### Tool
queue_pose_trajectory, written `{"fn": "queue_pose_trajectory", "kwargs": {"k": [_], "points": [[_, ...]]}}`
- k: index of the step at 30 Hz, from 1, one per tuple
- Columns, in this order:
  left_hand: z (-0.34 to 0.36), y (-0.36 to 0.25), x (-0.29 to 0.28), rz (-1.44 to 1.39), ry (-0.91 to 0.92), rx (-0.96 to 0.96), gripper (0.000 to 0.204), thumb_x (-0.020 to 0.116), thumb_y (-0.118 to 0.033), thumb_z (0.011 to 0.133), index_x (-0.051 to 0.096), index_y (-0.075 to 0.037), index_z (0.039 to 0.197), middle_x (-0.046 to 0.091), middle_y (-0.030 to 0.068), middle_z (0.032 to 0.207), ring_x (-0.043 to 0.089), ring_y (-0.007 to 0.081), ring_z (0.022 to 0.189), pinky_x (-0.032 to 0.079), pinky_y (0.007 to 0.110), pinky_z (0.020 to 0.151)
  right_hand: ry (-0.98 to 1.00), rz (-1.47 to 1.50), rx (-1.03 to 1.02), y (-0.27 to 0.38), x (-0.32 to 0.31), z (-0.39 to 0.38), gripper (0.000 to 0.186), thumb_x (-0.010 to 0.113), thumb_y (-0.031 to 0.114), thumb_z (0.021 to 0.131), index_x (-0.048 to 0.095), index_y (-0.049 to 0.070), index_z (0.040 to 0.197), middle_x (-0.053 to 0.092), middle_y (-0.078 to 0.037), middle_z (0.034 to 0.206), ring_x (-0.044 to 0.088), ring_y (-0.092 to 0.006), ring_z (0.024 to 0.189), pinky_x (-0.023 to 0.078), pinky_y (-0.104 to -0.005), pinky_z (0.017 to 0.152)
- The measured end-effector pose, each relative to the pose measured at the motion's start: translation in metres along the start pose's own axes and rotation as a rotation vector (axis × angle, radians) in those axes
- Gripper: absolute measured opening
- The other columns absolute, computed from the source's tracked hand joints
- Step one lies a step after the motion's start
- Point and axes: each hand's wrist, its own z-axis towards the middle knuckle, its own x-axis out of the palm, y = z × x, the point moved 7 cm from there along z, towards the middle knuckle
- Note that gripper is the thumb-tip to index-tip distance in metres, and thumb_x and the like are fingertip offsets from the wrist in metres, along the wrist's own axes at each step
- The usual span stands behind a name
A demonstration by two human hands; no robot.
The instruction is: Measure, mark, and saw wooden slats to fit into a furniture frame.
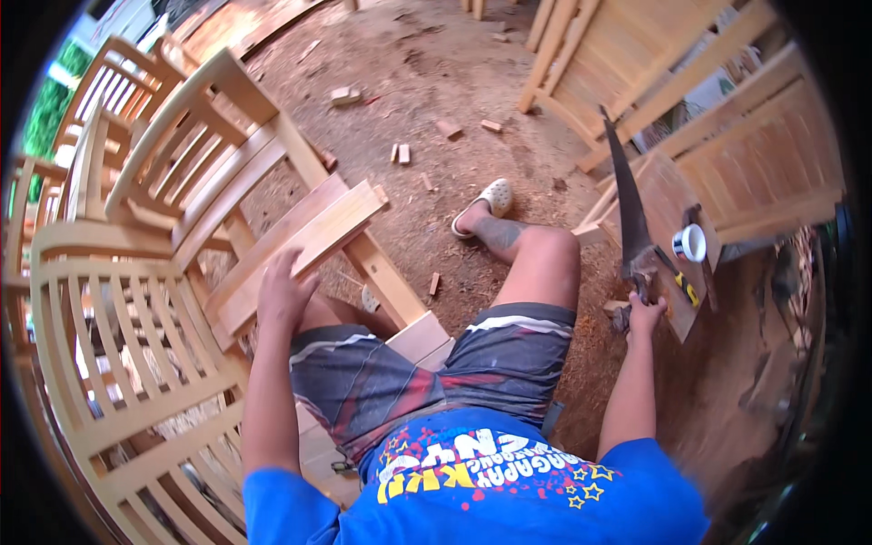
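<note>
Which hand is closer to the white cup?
Right: the right hand grips the saw near the white cup; the left hand is far off to the left, at a wooden board.

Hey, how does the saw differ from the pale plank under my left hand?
The saw has a dark blade; the plank is pale wood. The saw narrows toward its tip, whereas the plank's far end is broad and blunt. The saw's handle is in your right hand, while the plank lies under your left hand. Both are long.

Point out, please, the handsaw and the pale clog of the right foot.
Handsaw (630, 200): head view, on the middle of its blade.
Pale clog (497, 193): head view, on its upper.
</note>
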Motion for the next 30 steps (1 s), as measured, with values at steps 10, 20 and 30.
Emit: {"fn": "queue_pose_trajectory", "kwargs": {"k": [10, 20, 30], "points": [[0.072, 0.019, 0.061, 0.398, 0.2, -0.185, 0.099, 0.093, -0.051, 0.067, 0.052, -0.02, 0.15, 0.054, 0.0113, 0.143, 0.054, 0.0316, 0.137, 0.047, 0.047, 0.109, 0.282, 0.663, 0.021, 0.076, -0.016, -0.024, 0.042, 0.068, -0.004, 0.084, 0.05, 0.0, 0.122, 0.062, -0.009, 0.098, 0.062, -0.016, 0.072, 0.055, -0.0311, 0.063], [0.068, 0.006, 0.053, 0.437, 0.202, -0.164, 0.09, 0.093, -0.049, 0.068, 0.058, -0.018, 0.145, 0.059, 0.0124, 0.136, 0.065, 0.0322, 0.121, 0.056, 0.045, 0.098, 0.744, 0.49, -0.127, 0.283, 0.033, -0.194, 0.035, 0.068, 0.004, 0.092, 0.055, 0.0, 0.124, 0.058, -0.002, 0.072, 0.057, -0.0113, 0.057, 0.05, -0.0285, 0.055], [0.085, 0.005, 0.064, 0.242, -0.045, 0.061, 0.065, 0.082, -0.053, 0.083, 0.068, -0.012, 0.131, 0.065, 0.0135, 0.131, 0.068, 0.0349, 0.113, 0.054, 0.043, 0.097, 1.149, 0.351, -0.386, 0.328, 0.082, -0.337, 0.059, 0.071, 0.024, 0.099, 0.051, -0.008, 0.144, 0.069, -0.012, 0.118, 0.065, -0.0158, 0.106, 0.051, -0.0295, 0.094]]}}
